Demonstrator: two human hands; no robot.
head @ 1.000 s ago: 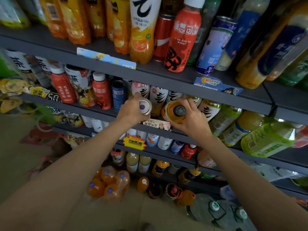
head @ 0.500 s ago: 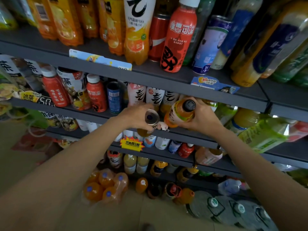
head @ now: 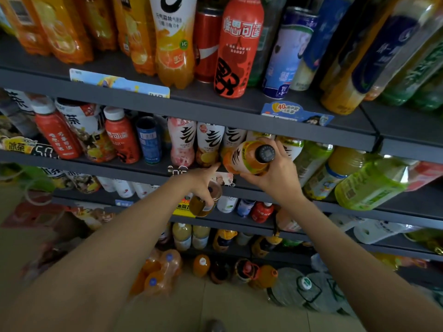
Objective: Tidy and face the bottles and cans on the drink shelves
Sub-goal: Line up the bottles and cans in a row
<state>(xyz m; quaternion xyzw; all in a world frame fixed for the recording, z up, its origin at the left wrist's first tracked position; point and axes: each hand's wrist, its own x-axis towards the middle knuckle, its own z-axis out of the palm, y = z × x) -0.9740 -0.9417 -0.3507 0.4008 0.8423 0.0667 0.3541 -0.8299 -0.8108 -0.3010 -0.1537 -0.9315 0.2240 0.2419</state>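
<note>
Orange bottle [head: 247,159] gripped by right hand [head: 275,178] — left hand [head: 203,185] clutches amber bottle [head: 203,204]

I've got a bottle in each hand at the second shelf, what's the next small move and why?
Probably slide the orange bottle in your right hand back upright into the row beside the white-label bottles. It is tilted, cap toward you, in front of that row, while your left hand holds a small amber bottle lower down.

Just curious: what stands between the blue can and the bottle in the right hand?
Head view: two white bottles, one pink-based, one yellow-based, stand between the blue can and the right hand's orange bottle.
</note>
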